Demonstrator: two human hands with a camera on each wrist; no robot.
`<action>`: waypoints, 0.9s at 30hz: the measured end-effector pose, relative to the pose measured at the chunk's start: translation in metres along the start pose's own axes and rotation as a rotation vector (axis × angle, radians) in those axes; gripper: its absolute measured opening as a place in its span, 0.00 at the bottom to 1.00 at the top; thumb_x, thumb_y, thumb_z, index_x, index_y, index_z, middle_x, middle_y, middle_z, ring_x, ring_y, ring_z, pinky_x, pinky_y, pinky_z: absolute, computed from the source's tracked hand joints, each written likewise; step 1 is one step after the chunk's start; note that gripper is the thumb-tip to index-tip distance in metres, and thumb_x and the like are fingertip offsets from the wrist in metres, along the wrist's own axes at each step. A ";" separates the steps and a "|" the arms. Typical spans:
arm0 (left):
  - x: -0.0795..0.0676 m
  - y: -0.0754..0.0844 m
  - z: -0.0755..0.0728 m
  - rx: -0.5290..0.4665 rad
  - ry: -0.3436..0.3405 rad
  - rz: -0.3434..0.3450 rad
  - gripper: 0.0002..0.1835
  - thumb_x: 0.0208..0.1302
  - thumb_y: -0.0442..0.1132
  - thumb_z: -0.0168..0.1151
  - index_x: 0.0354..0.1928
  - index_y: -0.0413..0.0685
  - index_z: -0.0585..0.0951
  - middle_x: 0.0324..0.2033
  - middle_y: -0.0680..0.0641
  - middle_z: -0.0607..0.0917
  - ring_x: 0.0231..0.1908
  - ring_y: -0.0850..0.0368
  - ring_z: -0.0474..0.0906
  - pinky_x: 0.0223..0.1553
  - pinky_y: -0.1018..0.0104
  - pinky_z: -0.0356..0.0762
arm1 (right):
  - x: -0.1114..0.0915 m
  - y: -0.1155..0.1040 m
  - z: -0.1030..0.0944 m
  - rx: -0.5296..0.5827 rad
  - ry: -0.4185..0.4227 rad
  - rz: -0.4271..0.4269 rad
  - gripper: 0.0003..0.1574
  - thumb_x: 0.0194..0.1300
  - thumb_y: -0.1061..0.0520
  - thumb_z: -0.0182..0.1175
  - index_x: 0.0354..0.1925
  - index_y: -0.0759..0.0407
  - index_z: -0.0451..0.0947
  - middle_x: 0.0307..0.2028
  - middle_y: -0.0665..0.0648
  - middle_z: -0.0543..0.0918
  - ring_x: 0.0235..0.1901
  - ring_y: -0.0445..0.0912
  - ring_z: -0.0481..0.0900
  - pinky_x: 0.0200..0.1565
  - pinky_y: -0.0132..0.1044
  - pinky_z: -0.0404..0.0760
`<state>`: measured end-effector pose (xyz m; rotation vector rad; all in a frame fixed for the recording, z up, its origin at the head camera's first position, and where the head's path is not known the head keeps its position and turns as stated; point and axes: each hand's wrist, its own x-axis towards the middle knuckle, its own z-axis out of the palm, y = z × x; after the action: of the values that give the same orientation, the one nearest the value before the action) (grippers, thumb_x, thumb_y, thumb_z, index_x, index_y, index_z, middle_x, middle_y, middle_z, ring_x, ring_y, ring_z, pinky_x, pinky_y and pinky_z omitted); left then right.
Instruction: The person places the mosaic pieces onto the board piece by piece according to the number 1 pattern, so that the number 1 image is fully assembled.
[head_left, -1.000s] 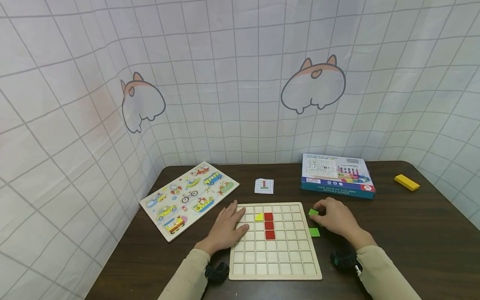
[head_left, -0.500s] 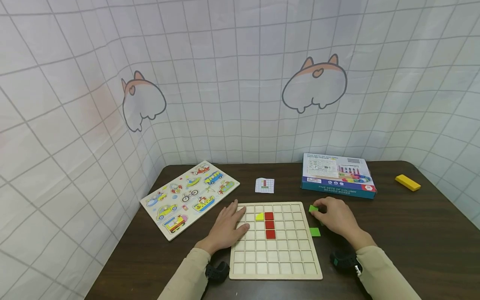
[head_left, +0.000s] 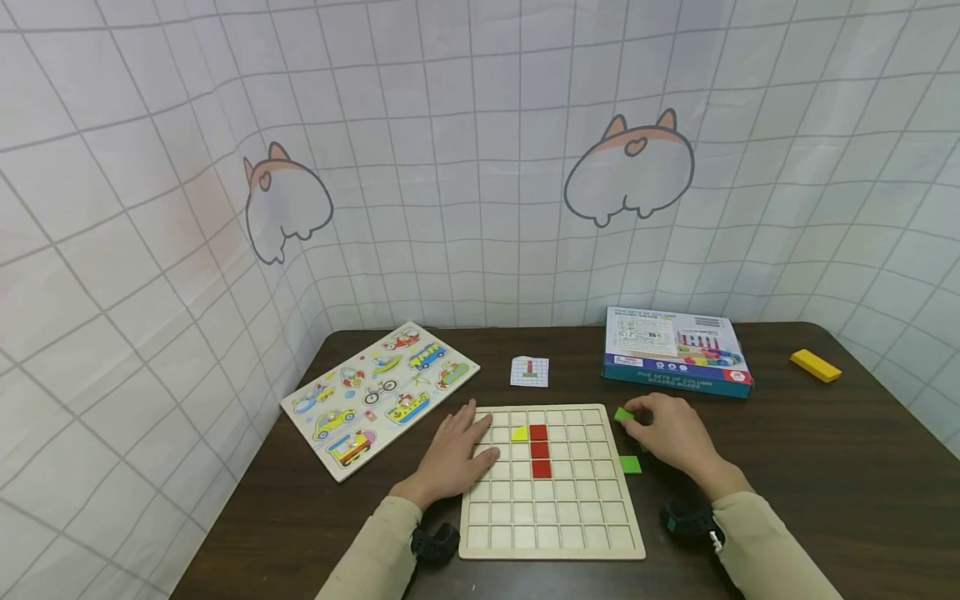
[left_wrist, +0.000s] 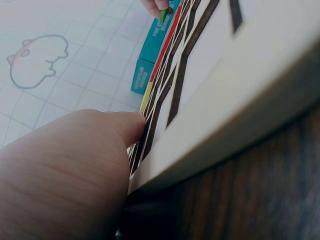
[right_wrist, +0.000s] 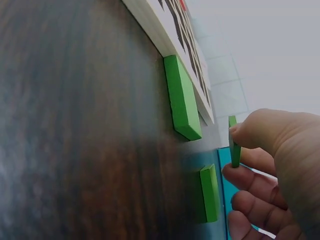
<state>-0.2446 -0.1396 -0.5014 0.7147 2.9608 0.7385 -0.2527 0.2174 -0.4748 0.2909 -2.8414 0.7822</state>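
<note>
My right hand (head_left: pixel 670 429) pinches a small green tile (right_wrist: pixel 234 142) between thumb and fingertips, just off the right edge of the wooden grid board (head_left: pixel 555 533). Two more green tiles are on the table in the right wrist view: one tile (right_wrist: pixel 182 100) right against the board's edge, another tile (right_wrist: pixel 209 194) below the held one, mostly covered by the hand in the head view. Spread flat, my left hand (head_left: pixel 450 458) rests on the board's upper left edge. Three red tiles (head_left: pixel 540 451) form a column in the grid, with a yellow tile (head_left: pixel 520 433) left of the top one.
Behind the board lies a small paper card (head_left: pixel 529 372) with a printed grid pattern. A picture puzzle board (head_left: pixel 378 400) is at the left. At the back right are a flat blue box (head_left: pixel 675 350) and a yellow block (head_left: pixel 815 365). A gridded cloth hangs behind the table.
The green tile in my right hand has risen slightly, shifted a little left and changed its tilt. The left hand and the tiles on the board stay put.
</note>
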 end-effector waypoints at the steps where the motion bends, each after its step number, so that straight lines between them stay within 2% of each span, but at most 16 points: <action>1: 0.000 0.000 0.000 0.000 -0.001 -0.001 0.34 0.73 0.56 0.50 0.73 0.47 0.63 0.75 0.38 0.50 0.76 0.46 0.43 0.74 0.47 0.39 | 0.000 0.000 0.000 0.001 0.003 -0.004 0.17 0.60 0.53 0.68 0.46 0.60 0.85 0.42 0.60 0.85 0.35 0.49 0.77 0.36 0.47 0.81; 6: 0.000 0.002 -0.001 0.001 -0.004 -0.004 0.33 0.73 0.56 0.50 0.73 0.47 0.63 0.75 0.38 0.50 0.76 0.45 0.43 0.74 0.47 0.39 | -0.001 0.000 0.001 0.020 0.016 -0.039 0.17 0.60 0.54 0.68 0.46 0.61 0.85 0.43 0.59 0.85 0.39 0.52 0.80 0.41 0.53 0.82; 10: -0.001 0.002 -0.002 -0.001 -0.004 -0.005 0.33 0.73 0.56 0.50 0.73 0.47 0.63 0.75 0.38 0.51 0.75 0.45 0.43 0.74 0.46 0.39 | -0.002 -0.005 0.004 0.026 0.017 -0.060 0.16 0.60 0.54 0.68 0.46 0.59 0.85 0.41 0.57 0.84 0.36 0.48 0.77 0.37 0.47 0.81; 16: -0.001 0.002 -0.002 -0.003 0.001 -0.002 0.33 0.72 0.55 0.51 0.73 0.46 0.64 0.75 0.38 0.51 0.75 0.45 0.44 0.74 0.46 0.39 | -0.005 -0.021 0.010 0.037 -0.004 -0.091 0.17 0.60 0.53 0.69 0.47 0.57 0.85 0.40 0.52 0.82 0.31 0.44 0.72 0.32 0.37 0.74; 21: -0.001 0.003 -0.002 -0.006 0.003 0.000 0.33 0.72 0.55 0.51 0.73 0.46 0.64 0.75 0.38 0.51 0.75 0.45 0.44 0.74 0.46 0.39 | -0.008 -0.033 0.014 0.055 -0.057 -0.126 0.16 0.60 0.54 0.69 0.47 0.54 0.85 0.36 0.49 0.79 0.30 0.43 0.70 0.29 0.35 0.71; 27: 0.000 0.001 -0.001 -0.006 0.002 -0.004 0.34 0.72 0.56 0.51 0.73 0.46 0.64 0.75 0.38 0.51 0.75 0.45 0.43 0.74 0.46 0.39 | -0.009 -0.046 0.021 0.077 -0.107 -0.164 0.14 0.60 0.54 0.69 0.46 0.51 0.85 0.38 0.45 0.80 0.30 0.40 0.71 0.30 0.34 0.73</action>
<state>-0.2440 -0.1390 -0.4999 0.7085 2.9595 0.7473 -0.2353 0.1695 -0.4722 0.5859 -2.8427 0.8666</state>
